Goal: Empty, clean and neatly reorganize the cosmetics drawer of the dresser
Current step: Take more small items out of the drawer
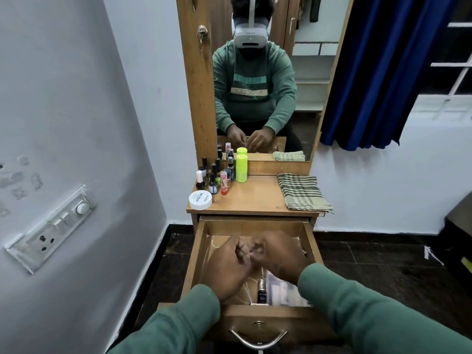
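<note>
A pale grey wall with a white switch panel (51, 226) runs down my left, and straight ahead stands the wooden dresser with its tall mirror (255, 72). On the dresser top (255, 200), from the left, sit a flat round white tub (200, 199), a huddle of small nail-polish bottles (212, 177), a neon yellow-green plastic cylinder (241, 167) and, at the right edge, a folded green-and-cream striped cloth (302, 191). A dark blue curtain (383, 72) hangs beyond that.

Below, the wooden cosmetics drawer (196, 256) is pulled well out towards me. My left hand (227, 267) and right hand (275, 254) meet over its middle, fingers curled in and the tips of both touching each other (whether some tiny thing is pinched between them, I cannot tell). Under my wrists, near the drawer's front wall, lie a dark glass bottle with a metallic neck (261, 290) and, just to its right, a clear plastic pack (283, 287).

I judge the emptying mostly done: most items are up on top and the back of the drawer shows bare liner. Left to do are those last pieces, the wipe-down (the cloth lies unused, apart from my hands) and putting everything back in order.
</note>
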`<state>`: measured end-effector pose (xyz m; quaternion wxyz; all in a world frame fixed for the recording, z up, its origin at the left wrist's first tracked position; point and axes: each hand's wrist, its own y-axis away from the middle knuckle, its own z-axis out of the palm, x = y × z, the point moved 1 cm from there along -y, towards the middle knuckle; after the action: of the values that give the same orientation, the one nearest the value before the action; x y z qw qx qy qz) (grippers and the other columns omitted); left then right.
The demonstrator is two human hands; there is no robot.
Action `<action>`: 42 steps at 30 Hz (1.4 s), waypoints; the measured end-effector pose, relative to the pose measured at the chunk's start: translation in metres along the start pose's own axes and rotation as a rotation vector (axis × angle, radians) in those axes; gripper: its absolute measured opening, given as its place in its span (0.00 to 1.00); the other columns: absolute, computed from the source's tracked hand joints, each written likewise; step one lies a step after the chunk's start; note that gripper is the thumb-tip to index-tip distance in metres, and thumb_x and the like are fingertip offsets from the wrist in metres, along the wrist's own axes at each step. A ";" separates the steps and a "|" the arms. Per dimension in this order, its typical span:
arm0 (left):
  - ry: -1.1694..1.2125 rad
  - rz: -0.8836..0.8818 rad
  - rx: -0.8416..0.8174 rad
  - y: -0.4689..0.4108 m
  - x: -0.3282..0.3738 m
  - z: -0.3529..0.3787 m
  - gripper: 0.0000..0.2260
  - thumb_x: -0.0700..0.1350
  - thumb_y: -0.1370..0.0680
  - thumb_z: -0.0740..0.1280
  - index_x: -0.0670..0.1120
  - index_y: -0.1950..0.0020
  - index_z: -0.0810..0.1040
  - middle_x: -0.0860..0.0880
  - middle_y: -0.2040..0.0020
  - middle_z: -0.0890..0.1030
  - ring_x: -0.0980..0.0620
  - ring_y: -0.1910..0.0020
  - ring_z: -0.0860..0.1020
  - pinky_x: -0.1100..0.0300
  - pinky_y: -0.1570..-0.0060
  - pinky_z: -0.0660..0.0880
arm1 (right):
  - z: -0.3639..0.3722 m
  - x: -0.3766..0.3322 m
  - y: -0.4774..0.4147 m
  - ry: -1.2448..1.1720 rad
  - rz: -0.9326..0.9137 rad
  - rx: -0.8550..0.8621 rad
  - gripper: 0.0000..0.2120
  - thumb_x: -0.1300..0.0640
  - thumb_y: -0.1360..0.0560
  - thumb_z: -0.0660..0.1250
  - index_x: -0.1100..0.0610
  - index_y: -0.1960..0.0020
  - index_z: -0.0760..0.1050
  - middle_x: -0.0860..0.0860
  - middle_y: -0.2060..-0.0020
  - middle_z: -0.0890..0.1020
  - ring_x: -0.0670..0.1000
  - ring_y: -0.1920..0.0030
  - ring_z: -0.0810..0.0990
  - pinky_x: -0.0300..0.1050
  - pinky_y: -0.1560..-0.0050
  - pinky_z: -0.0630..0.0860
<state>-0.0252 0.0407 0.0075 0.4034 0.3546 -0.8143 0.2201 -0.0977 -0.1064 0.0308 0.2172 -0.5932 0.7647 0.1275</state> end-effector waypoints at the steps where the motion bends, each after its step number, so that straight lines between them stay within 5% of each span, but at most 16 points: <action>1: -0.041 -0.014 -0.079 0.000 -0.002 0.001 0.06 0.45 0.25 0.72 0.50 0.55 0.75 0.51 0.60 0.82 0.53 0.60 0.80 0.51 0.58 0.80 | 0.001 0.000 0.005 0.057 -0.030 -0.061 0.05 0.52 0.23 0.72 0.49 0.57 0.82 0.46 0.60 0.83 0.46 0.59 0.80 0.44 0.58 0.75; 4: -0.213 -0.087 -0.339 -0.001 -0.001 -0.001 0.11 0.46 0.29 0.76 0.48 0.51 0.78 0.52 0.55 0.83 0.55 0.59 0.80 0.61 0.61 0.76 | 0.004 -0.001 0.015 0.298 -0.122 -0.207 0.08 0.48 0.25 0.71 0.51 0.54 0.84 0.48 0.56 0.85 0.51 0.54 0.81 0.46 0.53 0.77; 8: -0.412 -0.160 -0.555 -0.007 -0.001 0.003 0.19 0.50 0.30 0.76 0.47 0.42 0.80 0.47 0.46 0.84 0.46 0.47 0.81 0.55 0.44 0.78 | 0.008 -0.006 0.017 0.573 -0.221 -0.322 0.15 0.46 0.25 0.71 0.51 0.43 0.85 0.53 0.49 0.86 0.58 0.45 0.80 0.55 0.39 0.76; 12: -0.455 -0.220 -0.564 -0.010 -0.002 0.015 0.12 0.50 0.25 0.69 0.46 0.45 0.83 0.44 0.46 0.85 0.43 0.45 0.82 0.55 0.44 0.78 | 0.011 -0.016 0.019 0.810 -0.244 -0.361 0.16 0.49 0.24 0.71 0.55 0.38 0.81 0.59 0.45 0.84 0.62 0.39 0.76 0.57 0.33 0.68; 17: -0.492 -0.249 -0.529 -0.016 -0.013 0.030 0.14 0.47 0.21 0.69 0.45 0.37 0.82 0.43 0.39 0.84 0.42 0.40 0.81 0.56 0.42 0.75 | 0.013 -0.022 0.022 0.891 -0.240 -0.394 0.14 0.55 0.20 0.67 0.58 0.37 0.80 0.61 0.42 0.83 0.64 0.36 0.75 0.60 0.31 0.65; 24: -0.470 -0.273 -0.499 -0.016 -0.021 0.035 0.14 0.46 0.21 0.70 0.45 0.37 0.83 0.43 0.40 0.84 0.43 0.41 0.81 0.56 0.43 0.75 | 0.020 -0.013 0.019 0.838 -0.291 -0.369 0.10 0.56 0.24 0.70 0.54 0.43 0.82 0.57 0.48 0.86 0.61 0.45 0.81 0.61 0.31 0.65; 31: -0.444 -0.251 -0.532 -0.016 -0.007 0.013 0.05 0.40 0.26 0.73 0.44 0.51 0.84 0.43 0.49 0.85 0.43 0.50 0.83 0.57 0.49 0.78 | 0.009 -0.013 0.017 0.588 -0.193 -0.319 0.18 0.45 0.28 0.74 0.48 0.41 0.82 0.51 0.47 0.86 0.57 0.42 0.79 0.55 0.36 0.65; 34: -0.344 -0.261 -0.540 -0.016 0.000 -0.009 0.07 0.36 0.27 0.75 0.42 0.50 0.84 0.40 0.51 0.86 0.43 0.55 0.86 0.54 0.53 0.82 | -0.004 -0.017 0.012 0.244 -0.057 -0.284 0.16 0.41 0.31 0.75 0.46 0.45 0.83 0.45 0.50 0.85 0.52 0.47 0.81 0.46 0.49 0.71; 36: -0.208 -0.226 -0.497 -0.016 0.003 -0.026 0.06 0.35 0.25 0.74 0.42 0.49 0.82 0.42 0.55 0.85 0.49 0.62 0.84 0.56 0.59 0.81 | -0.010 -0.017 0.005 -0.070 0.063 -0.205 0.17 0.36 0.34 0.75 0.47 0.53 0.82 0.45 0.59 0.85 0.50 0.55 0.84 0.51 0.54 0.82; 39: 0.016 -0.139 -0.306 -0.015 0.011 -0.050 0.03 0.33 0.23 0.70 0.38 0.51 0.83 0.43 0.61 0.85 0.50 0.66 0.82 0.56 0.65 0.81 | -0.015 -0.022 -0.009 -0.476 0.166 -0.047 0.20 0.35 0.34 0.76 0.50 0.54 0.83 0.48 0.61 0.87 0.52 0.57 0.86 0.56 0.57 0.85; 42: 0.156 -0.107 0.037 -0.022 0.012 -0.062 0.02 0.38 0.22 0.71 0.44 0.53 0.83 0.44 0.59 0.86 0.47 0.61 0.83 0.46 0.55 0.83 | -0.019 -0.033 -0.026 -0.749 0.173 0.086 0.18 0.42 0.29 0.77 0.56 0.55 0.82 0.57 0.59 0.87 0.50 0.61 0.83 0.54 0.54 0.82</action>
<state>0.0172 0.0616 0.0543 0.4703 0.3865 -0.7561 0.2401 -0.0691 -0.0936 0.0651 0.4947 -0.4291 0.6842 0.3209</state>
